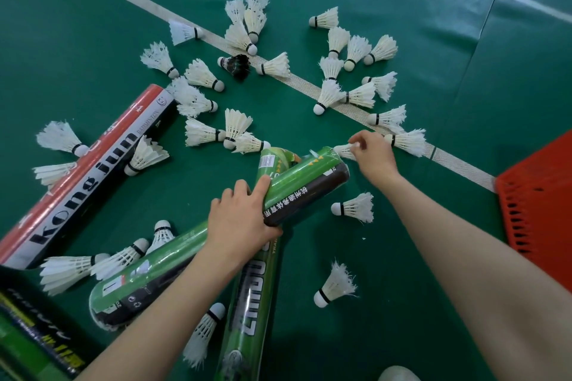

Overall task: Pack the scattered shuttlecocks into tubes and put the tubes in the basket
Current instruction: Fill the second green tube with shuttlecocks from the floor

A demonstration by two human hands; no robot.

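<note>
My left hand (pixel 240 223) grips a green and black tube (pixel 305 189) at its near end, the tube's far end pointing up and right. At that far end my right hand (pixel 373 153) pinches a white shuttlecock (pixel 343 151) by its feathers, right beside the tube's mouth. Several white shuttlecocks (pixel 332 91) lie scattered across the green floor beyond, with one black shuttlecock (pixel 236 64) among them. More shuttlecocks lie near my arms, such as one (pixel 354 207) and another (pixel 335 286). The orange basket (pixel 538 195) stands at the right edge.
Other tubes lie on the floor: a red, white and black one (pixel 83 176) at left, a green one (pixel 145 281) under my left forearm, a tall green one (pixel 253 303) at centre bottom, a dark one (pixel 34 334) at bottom left. A white court line (pixel 297 82) crosses diagonally.
</note>
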